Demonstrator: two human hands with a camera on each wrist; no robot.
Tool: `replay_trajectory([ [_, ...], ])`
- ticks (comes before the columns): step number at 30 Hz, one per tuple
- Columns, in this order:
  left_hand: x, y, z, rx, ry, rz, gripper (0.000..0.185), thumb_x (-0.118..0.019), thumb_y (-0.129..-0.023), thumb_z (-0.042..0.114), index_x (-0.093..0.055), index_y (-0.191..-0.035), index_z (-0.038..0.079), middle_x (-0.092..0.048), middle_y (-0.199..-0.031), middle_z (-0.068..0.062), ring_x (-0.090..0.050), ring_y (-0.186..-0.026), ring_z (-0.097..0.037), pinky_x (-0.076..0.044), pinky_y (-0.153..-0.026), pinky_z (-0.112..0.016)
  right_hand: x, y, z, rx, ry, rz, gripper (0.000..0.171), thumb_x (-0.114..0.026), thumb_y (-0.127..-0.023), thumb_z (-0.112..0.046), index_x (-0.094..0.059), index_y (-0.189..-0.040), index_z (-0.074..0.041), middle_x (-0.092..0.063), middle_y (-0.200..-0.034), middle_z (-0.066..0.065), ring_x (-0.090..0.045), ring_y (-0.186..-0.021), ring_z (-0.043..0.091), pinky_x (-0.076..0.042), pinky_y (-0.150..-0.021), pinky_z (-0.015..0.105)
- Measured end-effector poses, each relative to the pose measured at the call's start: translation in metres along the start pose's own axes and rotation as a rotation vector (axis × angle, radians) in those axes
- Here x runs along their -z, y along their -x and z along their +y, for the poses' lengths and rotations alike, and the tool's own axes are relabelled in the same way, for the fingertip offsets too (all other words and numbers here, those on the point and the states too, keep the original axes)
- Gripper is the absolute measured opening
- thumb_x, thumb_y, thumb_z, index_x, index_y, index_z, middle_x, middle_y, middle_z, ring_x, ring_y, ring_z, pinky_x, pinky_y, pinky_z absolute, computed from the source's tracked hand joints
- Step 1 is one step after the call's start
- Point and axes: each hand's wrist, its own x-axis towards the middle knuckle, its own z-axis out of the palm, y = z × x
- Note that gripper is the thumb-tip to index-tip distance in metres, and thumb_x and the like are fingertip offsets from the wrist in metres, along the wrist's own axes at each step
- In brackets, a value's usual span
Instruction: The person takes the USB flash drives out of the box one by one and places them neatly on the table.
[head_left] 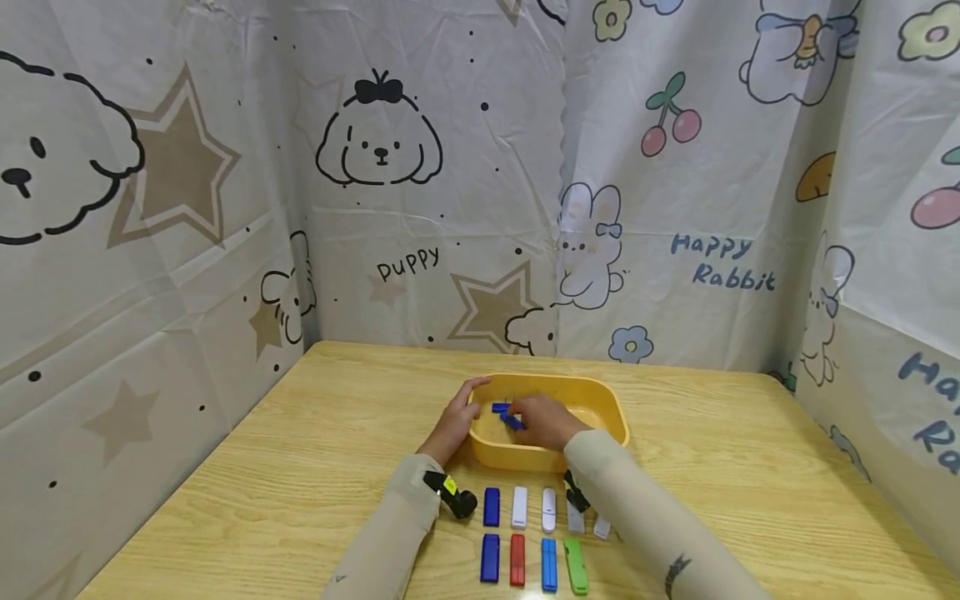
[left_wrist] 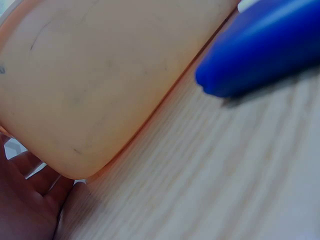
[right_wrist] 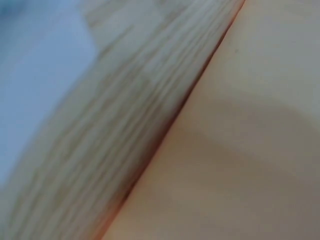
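A yellow tray [head_left: 609, 410] is set on the wooden tabletop [head_left: 300, 467]. The left hand [head_left: 454, 421] is laid on the tray's left rim, with the fingers curled over the edge. The right hand [head_left: 546, 421] is reached into the tray, and a blue stick [head_left: 512, 421] is pinched in its fingers. A second blue stick [head_left: 500, 407] is seen just beside it, inside the tray.

In front of the tray, two rows of small sticks are laid out between the arms. In the near row, a blue one [head_left: 490, 557], a red one [head_left: 517, 559], another blue one [head_left: 549, 564] and a green one [head_left: 576, 565] are lined up side by side. In the far row, a blue one [head_left: 491, 506] and white ones [head_left: 520, 507] are placed. Part of that row is hidden by the right sleeve [head_left: 637, 508].

A cloth with puppies and rabbits [head_left: 600, 250] is hung all around the tabletop.

In the left wrist view, the tray's side [left_wrist: 100, 75] is seen up close, with a blurry blue stick [left_wrist: 260, 50] near it.
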Motion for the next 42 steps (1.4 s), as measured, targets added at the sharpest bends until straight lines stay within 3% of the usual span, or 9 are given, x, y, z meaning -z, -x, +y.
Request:
replay_trajectory([
  [9, 0.0, 0.001, 0.0, -0.012, -0.015, 0.001, 0.055, -0.039, -0.084, -0.004, -0.042, -0.139, -0.002, -0.035, -0.148, -0.023, -0.031, -0.134, -0.04, -0.03, -0.1, -0.046, 0.0, 0.001, -0.004, -0.044, 0.086, -0.046, 0.037, -0.075, -0.082, -0.02, -0.069, -0.117, -0.008, -0.065, -0.101, 0.01, -0.052, -0.082, 0.021, -0.048, -0.078, 0.041],
  [16, 0.0, 0.002, 0.001, 0.001, -0.016, -0.001, 0.055, -0.039, -0.085, -0.003, -0.042, -0.14, -0.001, -0.035, -0.149, -0.022, -0.031, -0.133, -0.039, -0.031, -0.098, -0.044, 0.0, 0.001, -0.005, -0.077, 0.094, -0.05, 0.036, -0.076, -0.081, -0.021, -0.071, -0.114, -0.007, -0.063, -0.093, 0.006, -0.051, -0.08, 0.019, -0.048, -0.076, 0.04],
  [20, 0.001, -0.001, -0.002, -0.005, -0.014, -0.002, 0.055, -0.039, -0.084, -0.003, -0.042, -0.139, -0.002, -0.035, -0.148, -0.022, -0.032, -0.132, -0.039, -0.032, -0.097, -0.042, 0.003, 0.001, -0.008, -0.092, 0.051, -0.064, 0.043, -0.077, -0.08, -0.018, -0.066, -0.12, -0.005, -0.064, -0.089, 0.006, -0.053, -0.077, 0.019, -0.049, -0.078, 0.04],
  [26, 0.0, -0.015, -0.028, 0.004, 0.013, 0.018, 0.056, -0.039, -0.084, -0.003, -0.043, -0.14, 0.002, -0.034, -0.149, -0.021, -0.032, -0.132, -0.038, -0.032, -0.098, -0.045, 0.004, 0.001, -0.009, -0.126, 0.076, -0.088, 0.049, -0.076, -0.082, -0.023, -0.063, -0.126, -0.007, -0.062, -0.088, 0.004, -0.055, -0.081, 0.021, -0.048, -0.083, 0.044],
  [31, -0.002, -0.019, -0.038, 0.019, -0.009, 0.039, 0.056, -0.04, -0.084, 0.002, -0.045, -0.14, 0.009, -0.035, -0.15, -0.015, -0.035, -0.13, -0.033, -0.034, -0.096, -0.043, 0.002, 0.001, -0.01, -0.135, 0.141, -0.07, 0.044, -0.076, -0.081, -0.031, -0.068, -0.119, -0.01, -0.062, -0.103, 0.008, -0.055, -0.097, 0.025, -0.046, -0.087, 0.05],
  [36, -0.002, -0.019, -0.037, 0.01, 0.006, 0.027, 0.056, -0.04, -0.084, 0.0, -0.044, -0.14, 0.006, -0.035, -0.15, -0.018, -0.034, -0.13, -0.035, -0.034, -0.095, -0.042, 0.002, 0.0, -0.008, -0.138, 0.126, -0.057, 0.04, -0.076, -0.081, -0.033, -0.07, -0.114, -0.011, -0.063, -0.116, 0.008, -0.054, -0.106, 0.027, -0.044, -0.09, 0.051],
  [40, 0.0, -0.011, -0.017, 0.012, 0.001, 0.0, 0.056, -0.039, -0.085, -0.003, -0.041, -0.14, 0.0, -0.033, -0.15, -0.022, -0.031, -0.133, -0.038, -0.032, -0.098, -0.044, 0.002, -0.001, -0.006, -0.132, 0.096, -0.056, 0.041, -0.077, -0.08, -0.032, -0.07, -0.113, -0.009, -0.067, -0.11, 0.007, -0.058, -0.102, 0.025, -0.044, -0.087, 0.05],
  [42, -0.001, -0.011, -0.018, 0.014, -0.005, 0.006, 0.056, -0.039, -0.084, -0.002, -0.042, -0.14, 0.002, -0.034, -0.149, -0.021, -0.031, -0.134, -0.038, -0.031, -0.101, -0.047, 0.001, -0.001, -0.005, -0.127, 0.087, -0.05, 0.042, -0.077, -0.079, -0.032, -0.069, -0.113, -0.009, -0.067, -0.11, 0.006, -0.059, -0.101, 0.025, -0.044, -0.087, 0.049],
])
